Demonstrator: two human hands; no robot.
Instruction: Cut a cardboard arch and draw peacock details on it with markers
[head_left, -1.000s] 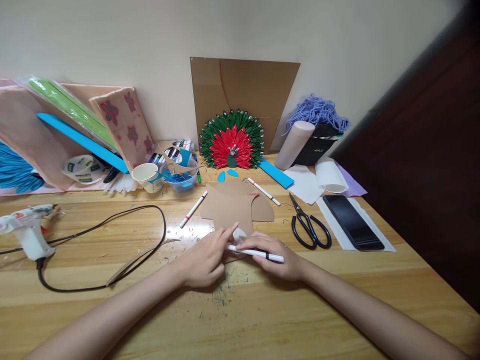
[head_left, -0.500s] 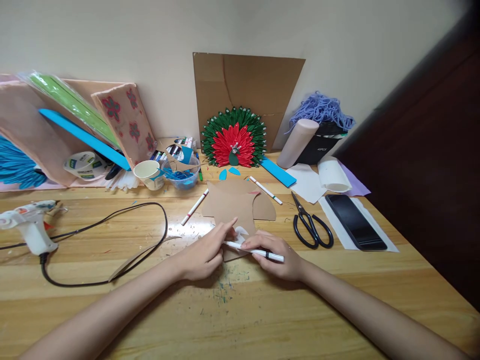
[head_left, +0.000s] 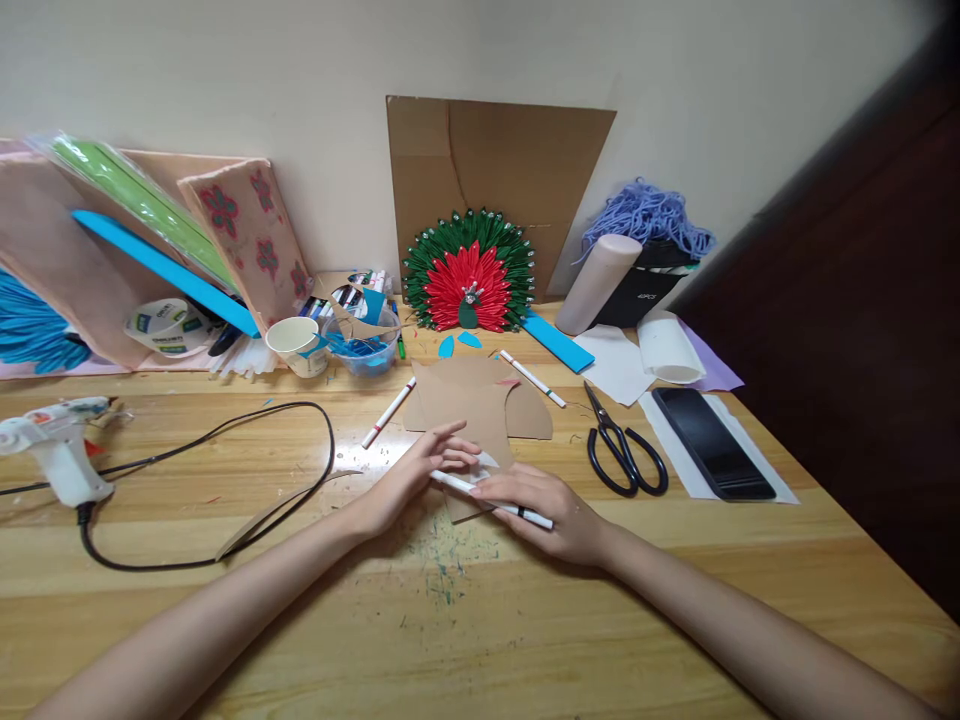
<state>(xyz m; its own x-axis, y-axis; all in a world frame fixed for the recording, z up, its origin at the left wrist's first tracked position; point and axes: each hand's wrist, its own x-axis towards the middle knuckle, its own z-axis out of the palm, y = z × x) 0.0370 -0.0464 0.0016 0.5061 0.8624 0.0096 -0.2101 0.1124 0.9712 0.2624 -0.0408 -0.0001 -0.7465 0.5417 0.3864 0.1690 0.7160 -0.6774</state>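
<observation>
White marker (head_left: pixel 491 497) | gripped by right hand (head_left: pixel 547 505) | left hand (head_left: pixel 409 480) flat, fingers spread on cardboard cutout (head_left: pixel 469 405) | scuffed wooden table (head_left: pixel 525 620), cream wall behind

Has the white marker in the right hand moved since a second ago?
Yes. The white marker in the right hand shifted left, away from the scissors, its tip toward the cardboard cutout.

The white pen (head_left: pixel 491 497) tip lies hidden beneath the left hand (head_left: pixel 409 480). Label print on the tape roll (head_left: pixel 161 325), left of the paper cup (head_left: pixel 296 345), is too small to read.
</observation>
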